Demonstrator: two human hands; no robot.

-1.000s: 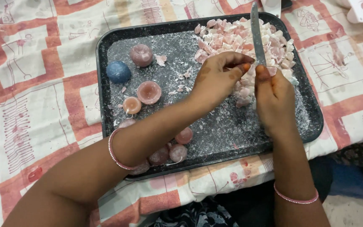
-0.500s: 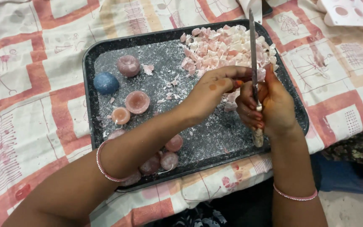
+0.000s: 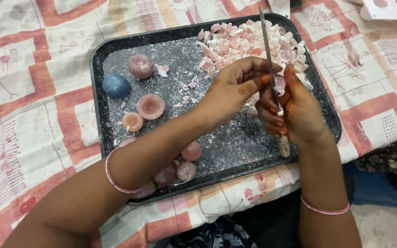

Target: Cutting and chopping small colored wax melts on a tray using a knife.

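Your right hand (image 3: pixel 299 110) grips the knife (image 3: pixel 272 78), blade pointing far; left hand (image 3: pixel 235 87) pinches a pink wax piece (image 3: pixel 279 85) against it over the tray (image 3: pixel 97 119). Slip risk: blade nicks your left fingertips.

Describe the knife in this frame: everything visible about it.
The knife has a long, thin grey blade that looks like metal, and a pale handle dusted with white crumbs. The right hand grips the handle, blade pointing away over the dark tray. The left hand fingertips meet the blade, holding a pinkish piece against it.
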